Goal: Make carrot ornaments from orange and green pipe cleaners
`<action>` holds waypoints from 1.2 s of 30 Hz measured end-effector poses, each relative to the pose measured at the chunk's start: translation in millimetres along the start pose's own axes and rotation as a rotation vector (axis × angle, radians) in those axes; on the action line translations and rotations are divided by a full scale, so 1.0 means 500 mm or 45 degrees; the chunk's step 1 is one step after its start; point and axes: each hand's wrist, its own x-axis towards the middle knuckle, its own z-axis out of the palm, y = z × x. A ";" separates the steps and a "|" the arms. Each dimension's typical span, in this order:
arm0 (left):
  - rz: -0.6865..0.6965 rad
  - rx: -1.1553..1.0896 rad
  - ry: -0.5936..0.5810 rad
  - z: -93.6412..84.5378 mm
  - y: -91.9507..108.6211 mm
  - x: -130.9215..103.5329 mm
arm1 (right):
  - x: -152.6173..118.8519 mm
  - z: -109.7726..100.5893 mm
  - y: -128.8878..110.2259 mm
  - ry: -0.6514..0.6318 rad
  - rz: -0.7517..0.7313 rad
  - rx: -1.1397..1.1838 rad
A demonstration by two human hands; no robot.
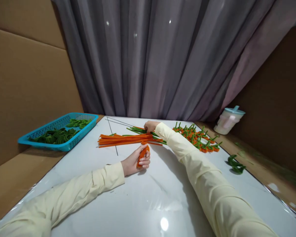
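Note:
My left hand (135, 161) is closed round a folded orange pipe-cleaner piece (143, 156) above the white tabletop. My right hand (151, 126) reaches to the far side, fingers curled down at the green pipe cleaners (135, 130); what lies between its fingertips is hidden. Just in front of the green ones, a bundle of long orange pipe cleaners (120, 140) lies crosswise. Right of my right forearm stands a cluster of small orange pieces with green stems (192, 135), partly covered by the sleeve.
A blue plastic basket (66, 146) with green fuzzy pieces (55, 136) stands at the left edge. Two dark thin wires (118, 122) lie at the back. Curled green pieces (236, 164) and a lidded cup (229, 121) are at the right. Cardboard walls (27, 82) and a grey curtain (138, 59) surround the table.

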 end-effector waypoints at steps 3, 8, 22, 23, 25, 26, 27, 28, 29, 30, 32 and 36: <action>-0.003 -0.005 0.006 0.002 -0.001 0.001 | 0.007 0.016 0.001 0.032 0.027 -0.053; -0.019 -0.017 0.007 0.003 0.000 -0.002 | -0.013 -0.022 0.020 0.069 0.001 -0.096; -0.041 -0.020 0.002 -0.007 0.000 0.004 | -0.064 -0.052 0.006 0.102 -0.073 -0.221; -0.035 0.001 -0.011 -0.008 -0.001 0.003 | -0.065 -0.051 0.002 0.113 -0.062 -0.231; -0.028 0.041 -0.032 -0.008 -0.002 0.003 | -0.069 -0.050 -0.005 0.138 -0.035 -0.247; -0.029 0.052 -0.036 -0.007 -0.002 0.003 | -0.071 -0.050 -0.008 0.154 -0.024 -0.252; -0.032 0.059 -0.034 -0.006 -0.003 0.003 | -0.073 -0.051 -0.011 0.173 -0.016 -0.257; -0.030 0.062 -0.024 -0.005 -0.004 0.003 | -0.077 -0.052 -0.014 0.196 -0.011 -0.261; -0.029 0.064 -0.011 -0.003 -0.004 0.004 | -0.081 -0.055 -0.017 0.222 -0.008 -0.265; -0.025 0.066 0.004 -0.002 -0.005 0.005 | -0.086 -0.059 -0.019 0.253 -0.004 -0.268; -0.003 0.071 0.036 0.000 -0.006 0.005 | -0.101 -0.070 -0.022 0.328 0.014 -0.276; 0.012 0.098 0.067 0.001 -0.004 0.001 | -0.154 -0.108 -0.015 0.536 0.103 -0.301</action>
